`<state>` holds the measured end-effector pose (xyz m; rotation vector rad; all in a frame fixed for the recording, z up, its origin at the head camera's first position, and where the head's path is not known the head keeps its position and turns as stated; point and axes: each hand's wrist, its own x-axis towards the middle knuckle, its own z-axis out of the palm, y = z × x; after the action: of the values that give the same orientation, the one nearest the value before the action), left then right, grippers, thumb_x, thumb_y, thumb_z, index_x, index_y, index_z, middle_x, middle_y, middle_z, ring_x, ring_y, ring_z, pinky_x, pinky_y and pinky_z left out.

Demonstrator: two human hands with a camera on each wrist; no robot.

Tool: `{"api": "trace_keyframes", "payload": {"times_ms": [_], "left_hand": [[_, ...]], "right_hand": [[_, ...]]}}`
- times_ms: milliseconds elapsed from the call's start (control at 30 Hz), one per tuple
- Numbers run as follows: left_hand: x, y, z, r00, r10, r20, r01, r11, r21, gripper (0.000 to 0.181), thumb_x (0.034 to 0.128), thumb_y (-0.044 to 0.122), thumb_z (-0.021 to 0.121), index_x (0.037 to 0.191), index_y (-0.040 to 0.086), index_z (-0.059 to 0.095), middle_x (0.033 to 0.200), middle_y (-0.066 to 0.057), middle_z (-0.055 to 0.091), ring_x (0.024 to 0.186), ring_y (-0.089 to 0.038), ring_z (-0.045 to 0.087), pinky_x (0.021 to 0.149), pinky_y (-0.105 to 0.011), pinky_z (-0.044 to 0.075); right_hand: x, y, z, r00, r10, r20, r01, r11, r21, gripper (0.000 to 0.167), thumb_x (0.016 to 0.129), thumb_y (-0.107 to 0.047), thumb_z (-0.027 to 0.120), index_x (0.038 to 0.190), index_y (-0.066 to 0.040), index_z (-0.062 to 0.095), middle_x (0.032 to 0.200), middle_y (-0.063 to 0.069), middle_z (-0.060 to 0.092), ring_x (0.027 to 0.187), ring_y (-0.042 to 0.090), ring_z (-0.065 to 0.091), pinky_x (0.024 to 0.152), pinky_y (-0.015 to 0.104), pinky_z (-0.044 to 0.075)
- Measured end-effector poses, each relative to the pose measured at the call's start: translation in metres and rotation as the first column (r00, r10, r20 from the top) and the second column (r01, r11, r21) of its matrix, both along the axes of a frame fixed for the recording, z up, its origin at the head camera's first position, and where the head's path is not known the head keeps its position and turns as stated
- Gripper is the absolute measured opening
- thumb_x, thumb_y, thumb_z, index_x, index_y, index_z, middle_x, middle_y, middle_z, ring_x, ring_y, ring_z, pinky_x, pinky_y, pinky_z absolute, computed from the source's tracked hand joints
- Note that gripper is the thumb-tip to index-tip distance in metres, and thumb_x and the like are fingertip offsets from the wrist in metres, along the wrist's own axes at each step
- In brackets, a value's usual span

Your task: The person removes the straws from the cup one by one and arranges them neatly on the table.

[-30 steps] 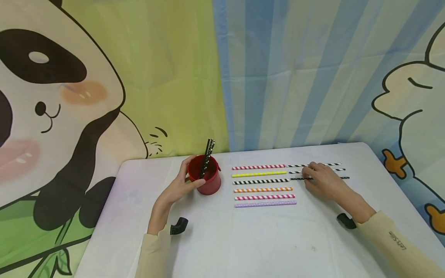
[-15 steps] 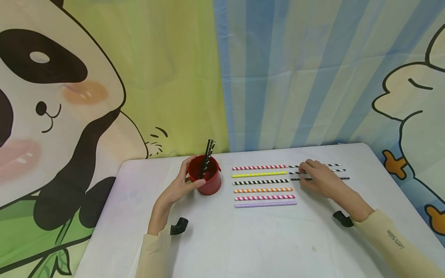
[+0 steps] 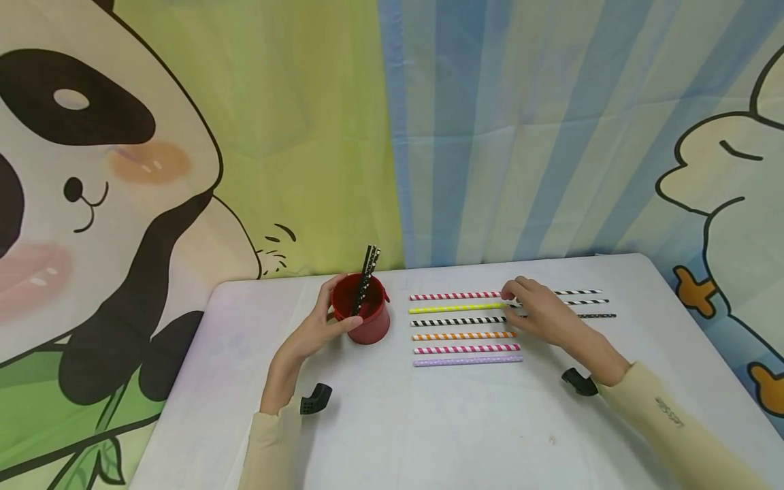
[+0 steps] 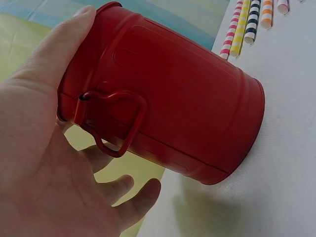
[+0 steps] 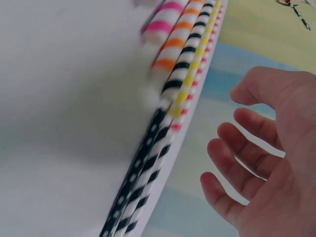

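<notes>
Paper straws like these are light and hollow, so a soft pinch seems best: a hard squeeze could dent one, and a sideways nudge could roll its neighbours. The right grip (image 3: 545, 313) is over the line where two groups of straws meet, its fingers loosely bent with nothing between thumb and fingertips; whether any fingertip brushes a straw I cannot tell. On the desk (image 3: 459, 422), the left group runs from far to near: a red-and-white striped straw (image 3: 453, 296), a yellow-and-white straw (image 3: 456, 308), a black-and-white striped straw (image 3: 456, 320), an orange-and-white striped straw (image 3: 463, 335), a pink-and-white striped straw (image 3: 467, 348) and a lilac dotted straw (image 3: 467, 361). End to end with the far three lie two black-and-white spiral straws (image 3: 586, 301) and a black dotted straw (image 3: 597, 316). Lifting straight up should spare the neat rows.

The container is a red metal bucket (image 3: 372, 331), upright on the desk left of the straws, with a wire handle (image 4: 135, 129) on its side. The left grip (image 3: 315, 330) holds it, thumb on the near side, which should steady it without tilting. Inside, at least two dark straws (image 3: 367, 269) lean towards the far rim, their tops well above it
</notes>
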<state>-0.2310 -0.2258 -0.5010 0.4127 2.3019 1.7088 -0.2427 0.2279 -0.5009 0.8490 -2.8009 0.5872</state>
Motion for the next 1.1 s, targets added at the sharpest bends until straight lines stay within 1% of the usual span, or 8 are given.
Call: {"api": "trace_keyframes", "payload": {"times_ms": [167,333,567,667,833,933,1033,1100], "left_hand": [[0.0,0.0,-0.002,1.0,0.004,0.007,-0.004,1.0,0.003,0.09,0.092,0.024,0.074,0.158,0.026,0.013,0.158,-0.002,0.029,0.151,-0.028,0.022,0.12,-0.066,0.02],[0.0,0.0,-0.001,1.0,0.006,0.009,-0.006,1.0,0.004,0.089,0.0919,0.025,0.074,0.158,0.028,0.014,0.158,-0.002,0.029,0.151,-0.028,0.022,0.121,-0.066,0.02],[0.001,0.002,0.001,1.0,0.019,0.018,-0.019,1.0,-0.014,0.086,0.0908,0.029,0.074,0.154,0.04,0.017,0.158,0.0,0.029,0.15,-0.027,0.022,0.12,-0.067,0.022],[0.001,0.002,0.001,1.0,0.018,0.02,-0.018,1.0,-0.012,0.086,0.0907,0.029,0.074,0.154,0.041,0.017,0.158,0.0,0.029,0.151,-0.028,0.021,0.119,-0.067,0.022],[0.0,0.001,0.0,1.0,0.015,0.021,-0.015,1.0,-0.01,0.086,0.0909,0.029,0.074,0.155,0.038,0.017,0.158,0.0,0.029,0.151,-0.028,0.021,0.119,-0.067,0.023],[0.0,0.001,0.0,1.0,0.012,0.02,-0.012,1.0,-0.004,0.086,0.0913,0.028,0.074,0.154,0.039,0.017,0.158,0.0,0.029,0.15,-0.027,0.022,0.119,-0.065,0.024],[0.0,0.001,0.0,1.0,0.01,0.025,-0.01,1.0,0.007,0.085,0.0915,0.027,0.074,0.154,0.04,0.017,0.158,0.001,0.029,0.15,-0.028,0.023,0.119,-0.064,0.026],[0.0,0.001,0.0,1.0,0.009,0.026,-0.009,1.0,0.012,0.086,0.0915,0.026,0.074,0.155,0.037,0.017,0.158,0.0,0.029,0.15,-0.028,0.023,0.119,-0.064,0.026]], "right_hand": [[-0.002,-0.02,0.007,0.999,0.025,0.026,-0.025,1.0,-0.006,0.022,0.088,-0.013,0.071,0.108,-0.007,0.063,0.101,0.008,0.064,0.092,0.026,0.062,0.08,0.04,0.052],[-0.005,-0.037,0.012,0.997,0.075,0.013,-0.075,0.997,-0.025,0.019,0.089,-0.013,0.07,0.106,-0.01,0.061,0.099,0.008,0.063,0.089,0.025,0.061,0.079,0.039,0.052],[-0.01,-0.059,0.019,0.994,0.111,0.012,-0.11,0.992,-0.065,0.02,0.093,-0.015,0.068,0.11,-0.008,0.061,0.104,0.009,0.065,0.093,0.026,0.062,0.08,0.04,0.052],[-0.012,-0.07,0.022,0.991,0.129,0.029,-0.126,0.988,-0.092,0.021,0.093,-0.016,0.067,0.111,-0.008,0.061,0.105,0.01,0.065,0.094,0.027,0.062,0.081,0.04,0.052],[-0.015,-0.09,0.029,0.986,0.143,0.084,-0.132,0.984,-0.123,0.023,0.094,-0.02,0.067,0.115,-0.012,0.06,0.109,0.005,0.064,0.1,0.025,0.061,0.085,0.04,0.051],[-0.017,-0.102,0.031,0.979,0.158,0.132,-0.137,0.978,-0.155,0.025,0.095,-0.023,0.066,0.116,-0.013,0.059,0.111,0.002,0.063,0.102,0.024,0.06,0.088,0.04,0.051],[-0.019,-0.113,0.033,0.961,0.181,0.207,-0.133,0.965,-0.224,0.027,0.095,-0.024,0.067,0.118,-0.013,0.059,0.112,0.002,0.062,0.103,0.024,0.06,0.09,0.042,0.052],[-0.021,-0.122,0.032,0.944,0.196,0.264,-0.117,0.951,-0.288,0.028,0.095,-0.024,0.068,0.119,-0.013,0.058,0.113,0.005,0.063,0.102,0.024,0.059,0.09,0.043,0.051]]}}
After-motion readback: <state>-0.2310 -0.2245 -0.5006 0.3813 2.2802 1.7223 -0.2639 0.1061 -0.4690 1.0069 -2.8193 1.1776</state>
